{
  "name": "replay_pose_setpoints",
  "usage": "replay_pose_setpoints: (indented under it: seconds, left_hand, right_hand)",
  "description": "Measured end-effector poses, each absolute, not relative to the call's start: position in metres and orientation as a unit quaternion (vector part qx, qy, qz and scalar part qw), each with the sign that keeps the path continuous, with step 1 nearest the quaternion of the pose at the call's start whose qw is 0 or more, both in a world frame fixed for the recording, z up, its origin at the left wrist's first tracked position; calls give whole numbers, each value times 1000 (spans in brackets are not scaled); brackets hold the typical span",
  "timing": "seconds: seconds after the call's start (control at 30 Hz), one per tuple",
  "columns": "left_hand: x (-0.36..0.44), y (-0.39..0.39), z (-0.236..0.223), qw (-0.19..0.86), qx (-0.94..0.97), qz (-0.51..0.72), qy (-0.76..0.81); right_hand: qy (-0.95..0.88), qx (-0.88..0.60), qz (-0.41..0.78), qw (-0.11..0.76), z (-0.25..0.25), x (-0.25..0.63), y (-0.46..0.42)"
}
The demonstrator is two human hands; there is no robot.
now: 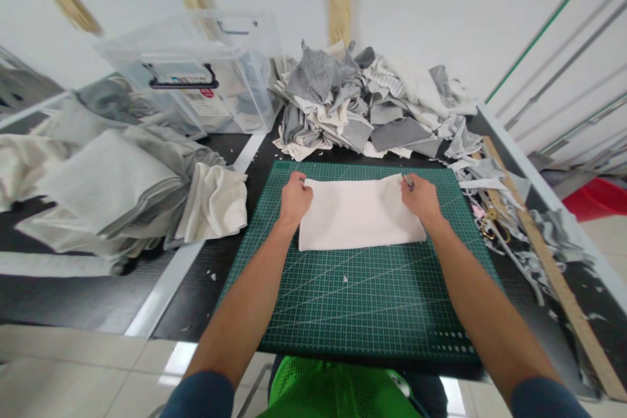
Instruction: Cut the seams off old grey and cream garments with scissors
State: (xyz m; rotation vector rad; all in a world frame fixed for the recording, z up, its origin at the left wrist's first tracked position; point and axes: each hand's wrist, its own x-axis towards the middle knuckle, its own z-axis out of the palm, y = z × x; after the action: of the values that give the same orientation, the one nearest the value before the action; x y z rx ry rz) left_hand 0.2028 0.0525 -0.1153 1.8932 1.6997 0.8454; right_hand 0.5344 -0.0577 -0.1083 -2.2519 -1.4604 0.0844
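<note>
A white rectangular piece of cloth, apparently folded, lies on the green cutting mat. My left hand is closed on the cloth's upper left corner. At the upper right corner my right hand pinches the cloth. A small metal tool sticks out from the fingers of that hand; its kind is hard to make out. The cloth's upper edge is slightly raised near the right hand, and its lower edge rests on the mat.
Behind the mat is a heap of grey and white scraps. A clear plastic box stands at the back left, beside stacked fabric. On the right lie a wooden ruler, gold-handled scissors and cut strips. Gloves hang on the wall.
</note>
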Motion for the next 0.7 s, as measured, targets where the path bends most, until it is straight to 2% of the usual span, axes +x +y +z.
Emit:
replay_pose_setpoints:
  seconds: [0.23, 0.33, 0.5, 0.7]
  left_hand:
    - [203, 55, -118, 210, 695, 299, 619]
    - [203, 53, -118, 190, 699, 277, 631]
    - [205, 47, -116, 92, 693, 250, 669]
    - [197, 55, -120, 120, 704, 228, 662]
  right_hand:
    - [-474, -866, 31, 159, -115, 531, -48]
    - [-465, -870, 37, 158, -114, 529, -46]
    - [-437, -883, 33, 170, -115, 530, -40]
    - [-466, -865, 42, 182, -124, 538, -29]
